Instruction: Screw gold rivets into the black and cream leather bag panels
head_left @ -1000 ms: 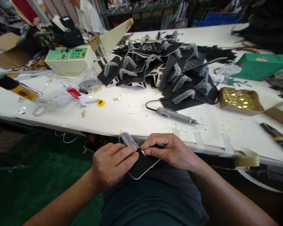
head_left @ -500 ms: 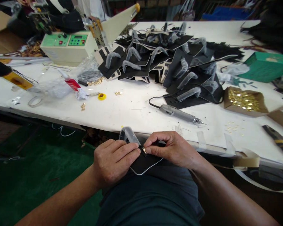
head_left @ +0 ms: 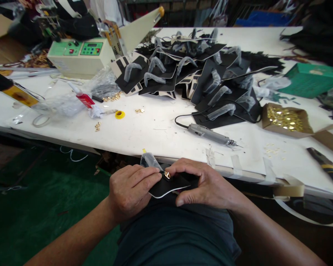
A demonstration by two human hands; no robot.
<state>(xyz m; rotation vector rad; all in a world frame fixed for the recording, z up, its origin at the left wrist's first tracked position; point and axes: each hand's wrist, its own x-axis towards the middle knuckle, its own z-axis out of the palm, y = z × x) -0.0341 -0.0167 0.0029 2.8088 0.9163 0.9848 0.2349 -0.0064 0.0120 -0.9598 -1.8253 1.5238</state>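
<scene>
A black panel with a pale edge lies over my lap at the table's front edge, a plastic-wrapped handle rising from its far side. My left hand is closed on the panel's left part, fingers pressed together on top. A small gold metal piece sits on the panel just right of those fingertips. My right hand is open, its index fingertip touching or right beside the gold piece and its thumb apart, lower down near the panel's right edge.
On the white table lie a grey rotary tool, a yellow tape roll, a red bottle and a box of gold pieces. Behind are piled black panels, a control machine and a green box.
My right thumb has come off the gold piece and moved down, opening the hand. The panel's near edge has tilted upward, and the gold piece shows more fully.
</scene>
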